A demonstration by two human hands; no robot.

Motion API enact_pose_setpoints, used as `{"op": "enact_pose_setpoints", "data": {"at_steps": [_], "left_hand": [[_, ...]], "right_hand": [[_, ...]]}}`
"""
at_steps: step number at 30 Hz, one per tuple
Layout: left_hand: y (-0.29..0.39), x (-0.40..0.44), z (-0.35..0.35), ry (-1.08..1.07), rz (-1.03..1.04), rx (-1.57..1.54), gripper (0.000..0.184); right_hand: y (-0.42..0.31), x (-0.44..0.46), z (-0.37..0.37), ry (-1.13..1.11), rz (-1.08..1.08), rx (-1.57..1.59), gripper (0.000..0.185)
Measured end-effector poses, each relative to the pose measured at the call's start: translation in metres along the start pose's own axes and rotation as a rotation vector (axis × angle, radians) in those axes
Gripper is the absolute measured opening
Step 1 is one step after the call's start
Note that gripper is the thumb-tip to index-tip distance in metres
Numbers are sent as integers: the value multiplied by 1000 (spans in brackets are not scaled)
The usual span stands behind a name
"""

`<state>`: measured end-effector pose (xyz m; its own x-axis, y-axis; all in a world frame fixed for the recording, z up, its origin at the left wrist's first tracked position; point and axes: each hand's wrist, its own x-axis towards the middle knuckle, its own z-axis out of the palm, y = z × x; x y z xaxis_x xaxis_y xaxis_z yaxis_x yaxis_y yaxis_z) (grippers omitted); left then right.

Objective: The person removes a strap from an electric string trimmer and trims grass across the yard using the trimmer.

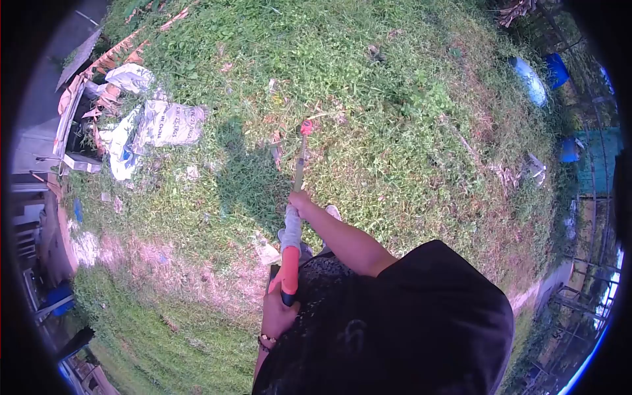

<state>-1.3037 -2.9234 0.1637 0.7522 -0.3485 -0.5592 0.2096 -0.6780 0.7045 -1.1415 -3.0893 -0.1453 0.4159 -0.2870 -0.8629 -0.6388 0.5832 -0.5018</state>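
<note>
Orange tubular tool (289, 263), left fingers (276, 308) clasping its rear, right fingers (298, 198) clasping slim shaft (299, 176)

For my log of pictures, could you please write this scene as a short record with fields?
Place: outdoors, on sunlit grass
Held: long tool, orange-red toward the rear, with a red far end
Right hand: closed around the tool, farther forward
Left hand: on the tool's rear part, near its black end; fingers partly hidden
Far end: over the grass; whether it touches, I cannot tell
Ahead, left: printed sack lying flat
Clothing: dark shirt
</note>
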Motion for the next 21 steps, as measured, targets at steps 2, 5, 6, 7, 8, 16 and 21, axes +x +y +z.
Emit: {"op": "enact_pose_setpoints", "data": {"at_steps": [2, 5, 6, 7, 8, 16, 21], "left_hand": [[12, 2, 1, -75, 28, 109, 45], [22, 7, 0, -164, 107, 151, 47], [24, 9, -1, -191, 142, 147, 48], [25, 14, -3, -211, 181, 140, 48], [25, 19, -6, -231, 222, 134, 48], [49, 36, -18, -332, 287, 138, 53], [80, 22, -14, -286, 107, 231, 46]], "right_hand": [[5, 0, -24, -46, 2, 57, 6], [34, 31, -74, -81, -41, 95, 7], [21, 15, -85, 25, -8, 75, 9], [6, -3, -96, 131, 25, 56, 12], [-2, -12, -108, 165, 41, 99, 12], [-21, -30, -165, 268, 92, 276, 28], [-13, 28, -124, 98, 49, 214, 2]]}}
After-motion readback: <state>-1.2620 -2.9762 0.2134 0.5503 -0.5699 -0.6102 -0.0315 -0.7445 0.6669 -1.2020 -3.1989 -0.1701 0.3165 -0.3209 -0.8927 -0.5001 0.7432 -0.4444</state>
